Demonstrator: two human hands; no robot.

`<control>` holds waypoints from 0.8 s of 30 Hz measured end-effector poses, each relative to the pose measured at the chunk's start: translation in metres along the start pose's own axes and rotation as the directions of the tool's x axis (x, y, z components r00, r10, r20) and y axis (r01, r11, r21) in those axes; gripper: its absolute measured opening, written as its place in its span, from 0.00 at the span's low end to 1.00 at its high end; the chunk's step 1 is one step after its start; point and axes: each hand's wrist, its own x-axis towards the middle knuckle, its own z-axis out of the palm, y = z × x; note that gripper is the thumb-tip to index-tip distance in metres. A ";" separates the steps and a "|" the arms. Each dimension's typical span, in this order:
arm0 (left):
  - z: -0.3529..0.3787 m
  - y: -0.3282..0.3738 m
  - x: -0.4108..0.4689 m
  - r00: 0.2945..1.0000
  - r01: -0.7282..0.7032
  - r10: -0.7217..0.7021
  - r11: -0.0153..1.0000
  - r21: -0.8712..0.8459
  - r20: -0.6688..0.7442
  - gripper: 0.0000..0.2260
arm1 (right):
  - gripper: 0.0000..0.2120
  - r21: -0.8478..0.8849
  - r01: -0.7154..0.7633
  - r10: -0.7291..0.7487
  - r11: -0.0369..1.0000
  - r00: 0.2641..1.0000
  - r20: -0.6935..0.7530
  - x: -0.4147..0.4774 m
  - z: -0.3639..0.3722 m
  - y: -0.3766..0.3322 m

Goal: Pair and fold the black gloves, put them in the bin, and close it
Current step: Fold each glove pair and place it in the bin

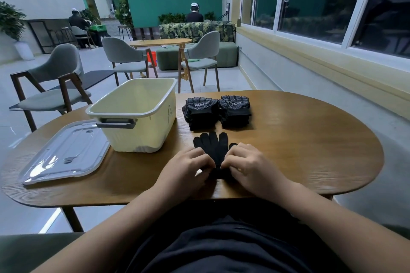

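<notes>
A black glove (pixel 213 146) lies flat on the wooden table (pixel 299 146), its fingers pointing away from me. My left hand (pixel 188 167) and my right hand (pixel 248 163) both pinch its cuff end with curled fingers, side by side near the table's front edge. Behind the glove sit two stacks of folded black gloves with white dots, one on the left (pixel 200 113) and one on the right (pixel 235 111). To the left stands the open cream bin (pixel 137 115), and its clear lid (pixel 64 153) lies flat on the table further left.
Grey chairs (pixel 55 86) stand beyond the table on the left, with another table and sofa further back. Two people sit in the background. A windowed wall runs along the right side.
</notes>
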 end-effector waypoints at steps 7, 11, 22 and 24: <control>-0.003 -0.003 0.000 0.999 -0.023 0.022 0.999 0.031 0.038 0.06 | 0.10 -0.009 -0.015 0.016 1.000 0.996 0.086 0.002 0.000 -0.004; -0.003 -0.003 0.003 0.999 0.024 -0.024 1.000 0.020 0.024 0.06 | 0.08 0.044 -0.092 0.088 0.995 0.993 0.074 0.004 0.001 -0.003; 0.006 -0.005 0.012 0.958 0.285 -0.285 0.953 -0.104 0.009 0.05 | 0.05 0.092 -0.296 0.293 0.951 0.955 0.037 0.007 0.002 0.003; 0.006 -0.006 0.011 0.964 0.263 -0.266 0.961 -0.080 -0.027 0.04 | 0.04 0.054 -0.287 0.287 0.956 0.958 0.002 0.007 0.002 0.002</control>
